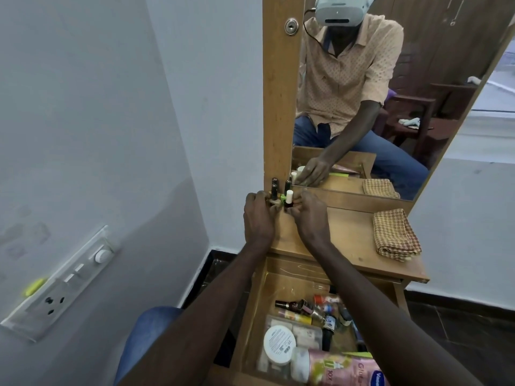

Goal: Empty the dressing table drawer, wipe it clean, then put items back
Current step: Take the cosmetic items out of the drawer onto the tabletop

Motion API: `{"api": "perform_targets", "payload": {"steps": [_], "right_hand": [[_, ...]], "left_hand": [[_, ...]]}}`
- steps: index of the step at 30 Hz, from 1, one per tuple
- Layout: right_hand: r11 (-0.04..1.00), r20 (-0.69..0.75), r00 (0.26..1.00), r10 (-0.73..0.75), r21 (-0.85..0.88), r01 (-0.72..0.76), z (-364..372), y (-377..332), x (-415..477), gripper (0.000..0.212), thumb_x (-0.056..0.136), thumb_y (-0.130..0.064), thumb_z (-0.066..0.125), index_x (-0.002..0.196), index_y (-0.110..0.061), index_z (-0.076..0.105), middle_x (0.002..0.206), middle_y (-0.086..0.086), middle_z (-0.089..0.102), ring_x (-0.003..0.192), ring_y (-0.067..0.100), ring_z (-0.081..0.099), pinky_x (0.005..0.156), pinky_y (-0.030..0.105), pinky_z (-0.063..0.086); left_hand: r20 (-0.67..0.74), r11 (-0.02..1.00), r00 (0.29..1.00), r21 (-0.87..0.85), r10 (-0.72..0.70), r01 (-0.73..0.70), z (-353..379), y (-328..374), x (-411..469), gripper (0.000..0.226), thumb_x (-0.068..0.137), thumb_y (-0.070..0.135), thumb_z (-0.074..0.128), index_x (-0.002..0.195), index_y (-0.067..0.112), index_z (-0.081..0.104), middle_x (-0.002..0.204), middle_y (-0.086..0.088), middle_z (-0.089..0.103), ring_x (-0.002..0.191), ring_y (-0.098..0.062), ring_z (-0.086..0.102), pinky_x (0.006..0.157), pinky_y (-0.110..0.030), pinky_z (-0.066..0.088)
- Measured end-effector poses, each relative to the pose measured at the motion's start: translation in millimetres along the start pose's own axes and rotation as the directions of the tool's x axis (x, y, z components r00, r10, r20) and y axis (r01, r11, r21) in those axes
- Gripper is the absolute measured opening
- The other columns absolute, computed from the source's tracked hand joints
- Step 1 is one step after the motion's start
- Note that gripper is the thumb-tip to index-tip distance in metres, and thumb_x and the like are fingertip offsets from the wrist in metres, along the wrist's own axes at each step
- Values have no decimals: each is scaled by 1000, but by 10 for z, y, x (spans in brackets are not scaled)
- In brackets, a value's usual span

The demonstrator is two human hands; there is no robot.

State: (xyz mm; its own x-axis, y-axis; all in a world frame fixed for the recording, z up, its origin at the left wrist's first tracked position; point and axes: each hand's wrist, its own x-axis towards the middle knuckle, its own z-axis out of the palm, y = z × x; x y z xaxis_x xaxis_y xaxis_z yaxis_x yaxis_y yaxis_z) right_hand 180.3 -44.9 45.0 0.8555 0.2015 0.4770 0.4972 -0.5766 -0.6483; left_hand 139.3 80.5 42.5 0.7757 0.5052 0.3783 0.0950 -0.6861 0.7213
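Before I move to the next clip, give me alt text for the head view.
The left hand and right hand hold small bottles upright at the back left corner of the tabletop, by the mirror. A folded checked cloth lies to the right. The open drawer below holds bottles, tubes and a white-lidded jar.

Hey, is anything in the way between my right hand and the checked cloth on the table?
Nothing visible. The right hand pinches a nail polish bottle at the back left corner; the folded cloth lies to the right, with only bare table top between.
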Motion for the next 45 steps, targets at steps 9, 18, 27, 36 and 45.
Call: {"api": "perform_targets", "payload": {"steps": [9, 18, 27, 36, 45], "right_hand": [[999, 0, 999, 53, 10, -53, 63, 1, 25, 18, 88, -12, 79, 102, -17, 68, 98, -2, 66, 88, 12, 60, 72, 27, 51], [999, 9, 999, 49, -9, -49, -69, -59, -32, 13, 89, -15, 78, 94, -19, 66, 92, -3, 64, 82, 10, 57, 66, 24, 47], [995, 50, 997, -52, -80, 56, -689, -131, -805, 9, 92, -17, 72, 95, -23, 67, 92, -8, 64, 81, 4, 58, 67, 23, 51], [961, 274, 954, -123, -207, 184, -856, -137, -1274, 9, 91, -12, 71, 91, -21, 72, 89, -6, 63, 74, 11, 58, 61, 24, 48], [950, 693, 711, 124, -290, 116, -855, 137, -1469, 33, 96, -5, 65, 126, -18, 63, 116, 2, 68, 92, 10, 66, 75, 22, 56]], "left_hand": [[-37, 999, 999, -38, -3, 1, 31, 19, 50, 30, 92, 14, 76, 119, 14, 62, 118, -7, 63, 102, -15, 57, 80, -21, 42], [-64, 999, 998, -49, 21, -24, -99, 36, -18, 24, 97, 11, 67, 120, 11, 62, 116, -10, 65, 104, -20, 61, 79, -24, 45], [164, 872, 861, 14, 481, -490, -469, -70, -938, 14, 99, 12, 59, 108, 22, 61, 112, 4, 63, 99, -9, 57, 77, -27, 54], [401, 755, 773, 247, 491, -607, -580, -58, -1422, 40, 82, 5, 74, 121, 11, 64, 124, -8, 63, 104, -21, 60, 71, -25, 51], [713, 730, 662, 324, 229, -602, -427, -180, -1554, 19, 94, 19, 67, 112, 11, 69, 112, -11, 68, 100, -27, 68, 85, -42, 58]]}}
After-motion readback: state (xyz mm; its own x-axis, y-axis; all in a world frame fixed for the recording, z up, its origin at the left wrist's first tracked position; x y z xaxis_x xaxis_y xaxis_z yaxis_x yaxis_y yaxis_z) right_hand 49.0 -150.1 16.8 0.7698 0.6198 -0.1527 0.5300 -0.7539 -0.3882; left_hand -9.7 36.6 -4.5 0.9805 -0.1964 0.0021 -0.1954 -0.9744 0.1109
